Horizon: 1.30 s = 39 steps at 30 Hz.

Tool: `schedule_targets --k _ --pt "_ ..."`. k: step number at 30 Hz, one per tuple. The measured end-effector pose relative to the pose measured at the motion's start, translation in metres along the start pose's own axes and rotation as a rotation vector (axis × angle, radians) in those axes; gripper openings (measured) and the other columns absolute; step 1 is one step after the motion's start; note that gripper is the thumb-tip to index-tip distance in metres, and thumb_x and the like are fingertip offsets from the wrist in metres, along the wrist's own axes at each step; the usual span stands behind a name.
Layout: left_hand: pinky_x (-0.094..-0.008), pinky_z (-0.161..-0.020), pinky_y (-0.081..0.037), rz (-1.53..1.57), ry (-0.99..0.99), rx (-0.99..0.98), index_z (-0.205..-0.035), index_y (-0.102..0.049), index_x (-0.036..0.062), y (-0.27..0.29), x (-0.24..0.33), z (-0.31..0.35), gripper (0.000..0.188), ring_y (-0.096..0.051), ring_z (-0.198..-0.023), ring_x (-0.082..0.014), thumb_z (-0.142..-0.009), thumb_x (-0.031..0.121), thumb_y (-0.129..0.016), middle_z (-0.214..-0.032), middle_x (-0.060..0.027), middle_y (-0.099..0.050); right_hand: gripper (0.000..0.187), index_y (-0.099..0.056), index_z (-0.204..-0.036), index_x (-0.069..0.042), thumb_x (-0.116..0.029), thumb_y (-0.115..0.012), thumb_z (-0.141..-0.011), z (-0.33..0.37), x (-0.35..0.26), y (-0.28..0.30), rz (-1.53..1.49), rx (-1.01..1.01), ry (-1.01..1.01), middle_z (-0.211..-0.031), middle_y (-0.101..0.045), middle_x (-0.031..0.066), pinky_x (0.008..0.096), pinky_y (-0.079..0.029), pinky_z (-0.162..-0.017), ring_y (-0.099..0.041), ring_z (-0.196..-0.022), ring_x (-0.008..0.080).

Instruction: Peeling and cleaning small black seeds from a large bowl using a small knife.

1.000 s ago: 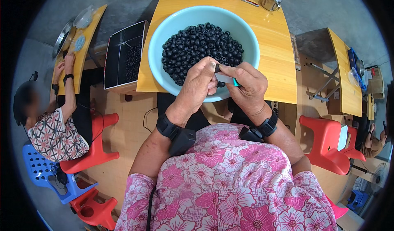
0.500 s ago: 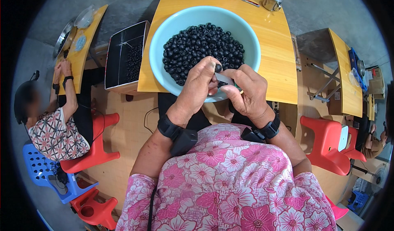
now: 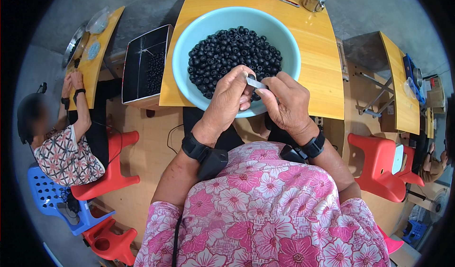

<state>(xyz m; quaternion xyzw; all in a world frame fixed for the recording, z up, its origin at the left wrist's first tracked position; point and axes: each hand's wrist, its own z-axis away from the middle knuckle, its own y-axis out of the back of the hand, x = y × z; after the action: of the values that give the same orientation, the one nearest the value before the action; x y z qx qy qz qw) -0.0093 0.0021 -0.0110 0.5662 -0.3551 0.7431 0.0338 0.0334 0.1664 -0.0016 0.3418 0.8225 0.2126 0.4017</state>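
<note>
A light-blue basin (image 3: 182, 79) holds a heap of small round black pieces with holes (image 3: 232, 53), like beads. Over its near rim, my left hand (image 3: 226, 95) is closed, pinching one such black piece (image 3: 251, 77) between thumb and fingers. My right hand (image 3: 288, 103) is closed on a small knife, whose short flat blade (image 3: 256, 83) lies against that piece. The fingers of my right hand cover the knife's handle.
The basin stands on a yellow wooden table (image 3: 317, 68). A metal cup (image 3: 314, 0) and a small red-handled tool (image 3: 287, 2) are at the back right. Left of the table is a black-lined box (image 3: 137, 72) with more black pieces. Another person (image 3: 71, 143) works at a table on the left.
The knife blade has turned to lie flatter across the black piece, and my right thumb and fingers have shifted slightly. Both hands stay at the basin's near rim.
</note>
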Motion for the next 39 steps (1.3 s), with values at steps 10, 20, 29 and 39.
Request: schedule_targets --k 10,20,29,39 --pt "-0.0155 -0.051 -0.031 0.036 0.034 -0.003 -0.100 -0.053 0.0074 0.0003 0.0000 0.0001 0.030 -0.032 -0.059 0.0003 -0.105 0.034 -0.040 -0.072 0.0060 -0.038 0.018 -0.066 -0.083 -0.007 -0.025 -0.070 -0.083 -0.0005 0.0024 -0.0004 0.002 -0.019 -0.030 -0.070 -0.055 0.0086 0.0373 -0.047 -0.052 -0.058 -0.059 0.0286" --pt "-0.0159 -0.052 -0.029 0.011 0.025 -0.041 -0.099 -0.053 0.0091 0.0027 0.0002 0.0001 0.032 -0.032 -0.062 -0.0019 -0.104 0.038 -0.042 -0.079 0.0033 -0.039 0.018 -0.068 -0.086 -0.009 -0.026 -0.070 -0.083 0.0006 0.0024 0.0017 -0.036 -0.054 -0.044 -0.070 -0.056 0.0083 0.0374 -0.048 -0.053 -0.059 -0.061 0.0285" --pt "-0.0158 -0.053 -0.029 0.034 0.033 -0.031 -0.100 -0.053 0.0084 0.0033 -0.0006 0.0005 0.033 -0.033 -0.062 -0.0019 -0.104 0.039 -0.042 -0.078 0.0035 -0.039 0.017 -0.068 -0.085 -0.008 -0.025 -0.070 -0.083 0.0003 0.0018 0.0017 -0.033 -0.049 -0.062 -0.071 -0.057 0.0085 0.0373 -0.048 -0.053 -0.060 -0.061 0.0285" --pt "-0.0157 -0.053 -0.029 0.017 0.026 -0.048 -0.101 -0.053 0.0081 0.0058 0.0001 -0.0006 0.035 -0.033 -0.063 -0.0018 -0.104 0.041 -0.042 -0.078 0.0036 -0.039 0.016 -0.068 -0.084 -0.008 -0.024 -0.071 -0.082 -0.0019 0.0010 0.0030 -0.033 -0.065 -0.072 -0.070 -0.057 0.0083 0.0371 -0.048 -0.053 -0.059 -0.061 0.0284"
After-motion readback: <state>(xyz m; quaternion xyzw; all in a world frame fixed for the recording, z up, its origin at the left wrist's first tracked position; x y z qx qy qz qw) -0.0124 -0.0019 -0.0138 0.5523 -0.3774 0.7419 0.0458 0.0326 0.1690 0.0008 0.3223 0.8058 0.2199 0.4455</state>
